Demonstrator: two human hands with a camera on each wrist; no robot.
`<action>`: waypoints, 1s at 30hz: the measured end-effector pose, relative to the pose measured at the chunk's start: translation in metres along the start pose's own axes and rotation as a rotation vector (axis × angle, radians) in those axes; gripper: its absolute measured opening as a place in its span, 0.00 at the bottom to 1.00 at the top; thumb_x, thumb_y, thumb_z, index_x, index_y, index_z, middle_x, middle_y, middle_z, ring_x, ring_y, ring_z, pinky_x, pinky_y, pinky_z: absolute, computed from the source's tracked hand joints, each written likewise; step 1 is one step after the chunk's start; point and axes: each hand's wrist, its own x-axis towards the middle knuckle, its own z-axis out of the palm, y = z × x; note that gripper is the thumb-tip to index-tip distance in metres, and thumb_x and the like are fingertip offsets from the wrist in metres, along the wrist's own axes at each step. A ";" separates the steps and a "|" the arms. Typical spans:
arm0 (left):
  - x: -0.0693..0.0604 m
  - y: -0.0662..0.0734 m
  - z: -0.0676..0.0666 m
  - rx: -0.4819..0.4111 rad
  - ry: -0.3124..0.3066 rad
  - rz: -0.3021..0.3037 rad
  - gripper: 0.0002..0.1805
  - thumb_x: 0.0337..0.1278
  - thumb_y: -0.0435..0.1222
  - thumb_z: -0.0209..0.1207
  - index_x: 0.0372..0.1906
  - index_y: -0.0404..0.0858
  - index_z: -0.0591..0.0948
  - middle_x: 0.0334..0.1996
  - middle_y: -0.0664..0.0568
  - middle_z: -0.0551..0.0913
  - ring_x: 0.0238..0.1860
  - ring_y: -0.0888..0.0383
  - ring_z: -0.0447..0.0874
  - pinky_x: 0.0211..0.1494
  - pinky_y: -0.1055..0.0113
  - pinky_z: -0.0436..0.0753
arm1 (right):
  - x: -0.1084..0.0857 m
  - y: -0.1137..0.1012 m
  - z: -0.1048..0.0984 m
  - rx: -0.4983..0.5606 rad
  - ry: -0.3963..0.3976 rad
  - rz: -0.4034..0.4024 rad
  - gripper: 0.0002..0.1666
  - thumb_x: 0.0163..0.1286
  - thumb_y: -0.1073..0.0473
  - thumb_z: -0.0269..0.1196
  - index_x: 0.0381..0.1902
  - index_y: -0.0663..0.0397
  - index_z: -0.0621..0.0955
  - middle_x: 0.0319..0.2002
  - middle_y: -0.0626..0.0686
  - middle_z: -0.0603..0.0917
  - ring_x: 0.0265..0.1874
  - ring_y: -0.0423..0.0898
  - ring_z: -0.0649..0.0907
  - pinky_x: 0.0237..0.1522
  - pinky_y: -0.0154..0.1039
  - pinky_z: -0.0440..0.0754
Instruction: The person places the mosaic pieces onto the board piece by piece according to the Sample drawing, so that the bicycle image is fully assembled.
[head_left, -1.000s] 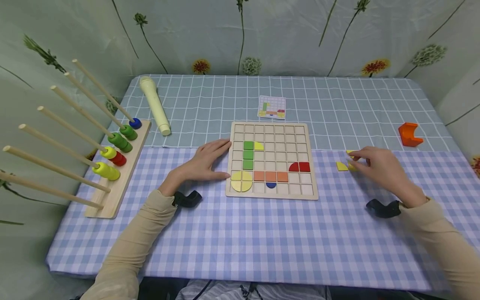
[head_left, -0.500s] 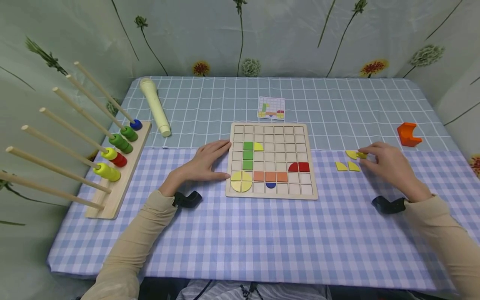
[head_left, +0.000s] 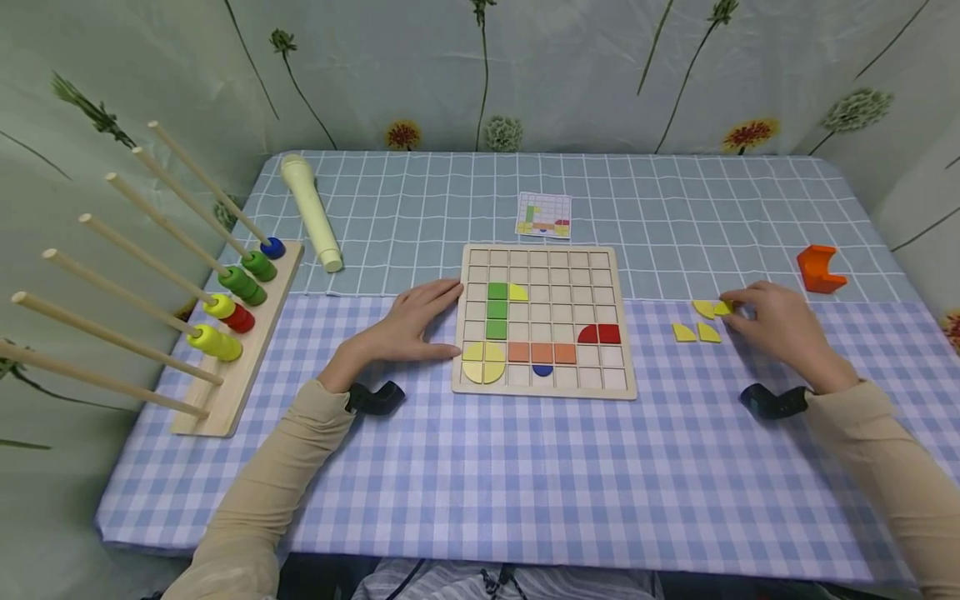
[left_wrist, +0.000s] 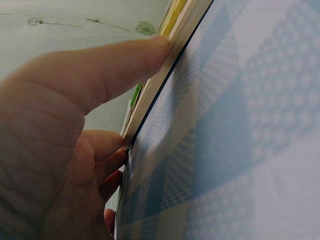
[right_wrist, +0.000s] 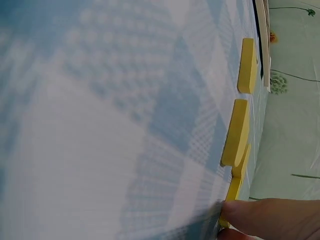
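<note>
A square wooden grid board [head_left: 550, 321] lies mid-table, with green, yellow, orange, blue and red flat pieces in its cells. My left hand [head_left: 408, 323] rests at the board's left edge, thumb and fingertips against the rim; the left wrist view shows the thumb [left_wrist: 125, 62] touching the wooden edge. On the right, my right hand [head_left: 780, 325] pinches a yellow quarter-circle piece [head_left: 722, 308] at the cloth, thumb [right_wrist: 270, 215] against its end. Beside it lies another yellow quarter-circle [head_left: 702, 309]. Two more yellow quarter-circles, one left [head_left: 683, 333] and one right [head_left: 708, 333], lie nearer the person.
A small printed pattern card [head_left: 543, 215] lies behind the board. To the left stand a wooden peg rack [head_left: 255, 346] with coloured rings and a pale yellow microphone-shaped object [head_left: 310, 212]. An orange curved block [head_left: 819, 269] sits at the far right.
My right hand has shifted right from over the yellow pieces, uncovering some. The pinched yellow piece now sits against its neighbour on the cloth. My left hand and the board have stayed put.
</note>
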 end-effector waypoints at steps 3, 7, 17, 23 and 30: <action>0.000 0.000 0.000 -0.001 0.001 0.003 0.52 0.49 0.52 0.63 0.74 0.39 0.51 0.75 0.46 0.50 0.75 0.47 0.45 0.71 0.44 0.48 | 0.001 -0.001 0.000 -0.008 -0.007 -0.017 0.17 0.57 0.66 0.62 0.44 0.69 0.82 0.36 0.67 0.82 0.30 0.55 0.75 0.31 0.46 0.71; 0.000 0.000 0.000 0.000 0.002 0.007 0.51 0.49 0.52 0.63 0.74 0.39 0.51 0.75 0.46 0.50 0.75 0.47 0.45 0.71 0.44 0.48 | 0.000 -0.003 0.000 0.005 -0.035 -0.009 0.17 0.57 0.65 0.62 0.45 0.68 0.82 0.40 0.69 0.81 0.28 0.53 0.73 0.27 0.39 0.67; 0.001 0.000 0.000 -0.002 0.004 -0.003 0.51 0.49 0.52 0.63 0.74 0.39 0.51 0.75 0.46 0.50 0.75 0.47 0.45 0.71 0.44 0.48 | -0.003 -0.009 0.000 0.034 -0.012 -0.012 0.20 0.54 0.60 0.68 0.42 0.68 0.83 0.39 0.67 0.82 0.27 0.52 0.74 0.27 0.38 0.68; 0.000 0.000 0.000 0.001 0.004 0.002 0.51 0.48 0.52 0.63 0.74 0.39 0.51 0.75 0.46 0.50 0.75 0.47 0.46 0.71 0.44 0.48 | -0.005 -0.006 -0.002 0.037 -0.022 0.034 0.20 0.56 0.60 0.66 0.43 0.70 0.81 0.35 0.66 0.82 0.30 0.55 0.75 0.31 0.47 0.72; -0.001 0.001 -0.001 -0.002 0.000 0.003 0.52 0.48 0.51 0.63 0.74 0.39 0.50 0.75 0.46 0.49 0.75 0.47 0.45 0.71 0.44 0.47 | -0.006 -0.002 -0.002 0.038 -0.018 0.036 0.19 0.56 0.61 0.66 0.41 0.72 0.82 0.31 0.65 0.83 0.24 0.50 0.72 0.25 0.36 0.64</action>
